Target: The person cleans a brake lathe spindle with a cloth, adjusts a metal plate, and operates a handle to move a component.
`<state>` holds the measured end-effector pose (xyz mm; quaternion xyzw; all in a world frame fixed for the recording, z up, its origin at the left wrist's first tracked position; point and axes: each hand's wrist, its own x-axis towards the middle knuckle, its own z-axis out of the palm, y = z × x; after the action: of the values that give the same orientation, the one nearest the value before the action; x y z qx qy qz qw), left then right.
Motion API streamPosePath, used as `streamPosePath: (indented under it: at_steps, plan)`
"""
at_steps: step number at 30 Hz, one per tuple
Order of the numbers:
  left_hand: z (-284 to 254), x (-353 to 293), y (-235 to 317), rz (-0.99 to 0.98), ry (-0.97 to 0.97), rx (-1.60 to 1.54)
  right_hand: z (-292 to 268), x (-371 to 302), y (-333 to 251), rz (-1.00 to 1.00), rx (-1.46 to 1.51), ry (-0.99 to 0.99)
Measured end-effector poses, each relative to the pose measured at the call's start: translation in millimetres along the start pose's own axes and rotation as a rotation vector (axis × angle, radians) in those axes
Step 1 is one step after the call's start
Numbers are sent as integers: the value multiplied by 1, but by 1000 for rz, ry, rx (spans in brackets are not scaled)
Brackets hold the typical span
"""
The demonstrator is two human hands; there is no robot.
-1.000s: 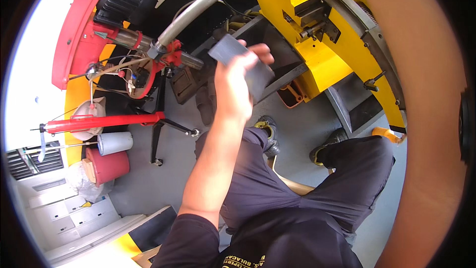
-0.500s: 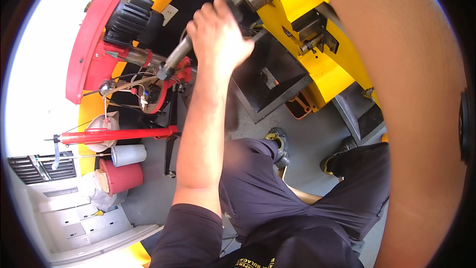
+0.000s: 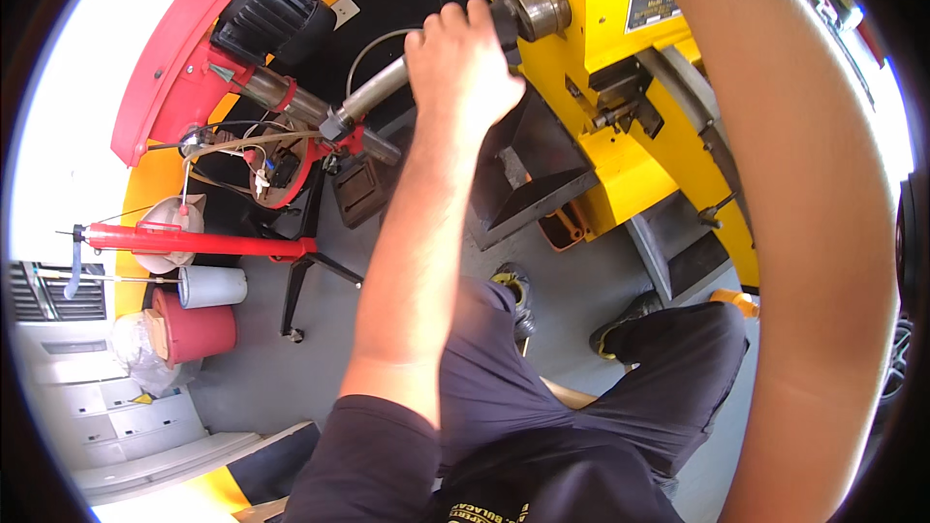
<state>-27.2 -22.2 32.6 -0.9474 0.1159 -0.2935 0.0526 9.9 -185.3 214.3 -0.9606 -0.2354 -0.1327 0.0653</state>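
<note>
Running into a round chuck (image 3: 541,2), a metal bar (image 3: 380,88) is enclosed by the left hand (image 3: 463,68), beside which a dark piece (image 3: 504,27) is partly seen. Left of the bar a red machine (image 3: 179,63) is placed; right of it, a yellow machine (image 3: 625,179). The right hand's state cannot be told.

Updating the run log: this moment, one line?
left hand: over metal bar | dark block: beside hand | right hand: out of view

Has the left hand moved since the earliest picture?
Yes: the left hand has moved up toward the round metal chuck, from clear of the metal bar to across it.
</note>
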Motion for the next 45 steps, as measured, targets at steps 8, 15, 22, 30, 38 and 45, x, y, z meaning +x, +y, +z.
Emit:
streamPosePath:
  at_steps: [8,15,22,30,38,45]
  plan:
    - [-9,15,0,-89,-186,58,-1,4,-6,11,51,85]
    - [-25,-1,-53,-99,-99,-430,11,15,1,29,101,102]
    - [-21,20,43,59,166,-232,-16,-9,2,57,119,-5]
    - [-9,13,52,-2,44,137,-14,-12,3,78,131,51]
    - [-28,11,26,180,73,268,-4,-10,6,61,129,85]
    - [-35,6,18,336,-1,405,-12,-9,5,67,129,41]
